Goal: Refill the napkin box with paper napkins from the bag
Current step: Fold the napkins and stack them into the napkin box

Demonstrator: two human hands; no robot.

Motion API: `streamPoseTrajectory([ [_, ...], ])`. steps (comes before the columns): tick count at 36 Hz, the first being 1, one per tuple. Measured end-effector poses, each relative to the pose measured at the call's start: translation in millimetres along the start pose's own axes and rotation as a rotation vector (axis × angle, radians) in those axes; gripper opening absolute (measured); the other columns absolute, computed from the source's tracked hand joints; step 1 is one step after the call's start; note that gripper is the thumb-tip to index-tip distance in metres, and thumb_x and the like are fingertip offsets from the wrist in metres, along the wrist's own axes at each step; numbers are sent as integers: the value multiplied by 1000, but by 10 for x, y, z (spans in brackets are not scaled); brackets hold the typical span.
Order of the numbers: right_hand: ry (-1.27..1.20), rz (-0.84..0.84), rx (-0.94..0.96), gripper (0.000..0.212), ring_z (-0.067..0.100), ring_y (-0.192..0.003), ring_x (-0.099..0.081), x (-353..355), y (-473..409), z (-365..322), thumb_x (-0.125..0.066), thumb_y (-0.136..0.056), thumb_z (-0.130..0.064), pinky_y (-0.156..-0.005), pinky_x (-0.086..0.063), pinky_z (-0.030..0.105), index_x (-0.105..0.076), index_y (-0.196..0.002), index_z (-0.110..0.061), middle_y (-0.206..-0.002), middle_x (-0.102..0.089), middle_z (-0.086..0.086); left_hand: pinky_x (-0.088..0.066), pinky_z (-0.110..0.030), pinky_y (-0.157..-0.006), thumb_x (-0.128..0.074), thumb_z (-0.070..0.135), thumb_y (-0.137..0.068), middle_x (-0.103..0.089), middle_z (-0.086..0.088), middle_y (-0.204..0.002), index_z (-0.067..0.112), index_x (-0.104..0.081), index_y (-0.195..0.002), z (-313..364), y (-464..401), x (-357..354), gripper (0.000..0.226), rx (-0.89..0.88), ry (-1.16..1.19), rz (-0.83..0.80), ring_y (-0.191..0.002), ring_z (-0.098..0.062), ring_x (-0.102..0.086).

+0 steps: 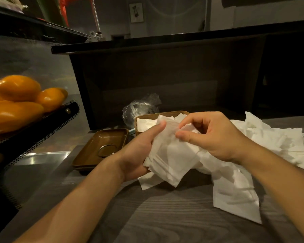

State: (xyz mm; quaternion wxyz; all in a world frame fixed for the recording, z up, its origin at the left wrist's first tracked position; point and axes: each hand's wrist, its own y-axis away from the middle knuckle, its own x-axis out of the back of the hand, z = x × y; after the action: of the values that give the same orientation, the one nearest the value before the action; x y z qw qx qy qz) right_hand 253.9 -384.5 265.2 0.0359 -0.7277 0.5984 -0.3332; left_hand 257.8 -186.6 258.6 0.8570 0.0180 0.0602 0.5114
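Napkins in a loose white stack fill the centre of the frame, held above the grey wood-grain counter. The left hand grips the stack from its left side, thumb stretched up along the top sheet and fingers curled out of sight beneath. The right hand comes in from the right with fingers bent, its thumb and forefinger pinching the upper edge of the top napkin.

Just behind the hands stands the brown box, open, with white napkins already showing inside it. Its lid lies upturned on the counter just left of the box, centre-left of the frame, with a metal ring resting in it. A crumpled clear bag sits behind the box, against a dark panel.

More napkins lie in a scattered pile across the right of the frame, spreading down to the lower right, some sheets trailing under the held stack.

At the left edge, orange fruit is heaped on a dark perforated rack.
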Motion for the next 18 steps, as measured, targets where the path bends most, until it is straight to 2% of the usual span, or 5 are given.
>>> streamPoseTrajectory([
  [4, 70, 90, 88, 22, 1, -93, -67, -20, 4, -25, -72, -71, -44, -68, -56, 13, -75, -88, -31, -89, -71, -20, -54, -44, -100, -32, 56, -102, -73, -3, -120, 29, -60, -129, 11, 0, -13, 47, 46, 12, -24, -112, -25, -70],
  [9, -105, -9, 116, 19, 5, -89, -71, -17, 31, -143, -76, -70, -35, -64, -57, 17, -76, -85, -24, -86, -74, -15, -52, -45, -98, -32, 62, -99, -75, -9, -112, 27, -62, -125, 21, 16, -19, 53, 112, 19, -67, -103, -28, -70],
  [12, 16, 64, 151, 18, 1, -95, -68, -75, 16, -127, -75, -69, -45, -66, -56, 13, -75, -83, -34, -89, -72, -22, -53, -42, -94, -33, 63, -96, -74, -10, -109, 25, -69, -119, 12, 12, -39, 57, 121, 82, -100, -99, -26, -71],
  [15, 72, 127, 158, 19, -1, -97, -66, -102, -1, -71, -73, -71, -47, -68, -55, 12, -75, -86, -35, -91, -70, -24, -60, -36, -83, -29, 67, -94, -75, -10, -109, 23, -70, -120, 9, 22, -48, 65, 130, 145, -148, -94, -24, -74],
  [18, 101, 165, 171, 19, -1, -97, -66, -78, -8, -36, -72, -72, -48, -69, -55, 12, -74, -86, -36, -90, -70, -24, -59, -39, -86, -23, 73, -89, -74, -16, -109, 21, -79, -109, 21, 26, -28, 79, 159, 152, -254, -92, -28, -73],
])
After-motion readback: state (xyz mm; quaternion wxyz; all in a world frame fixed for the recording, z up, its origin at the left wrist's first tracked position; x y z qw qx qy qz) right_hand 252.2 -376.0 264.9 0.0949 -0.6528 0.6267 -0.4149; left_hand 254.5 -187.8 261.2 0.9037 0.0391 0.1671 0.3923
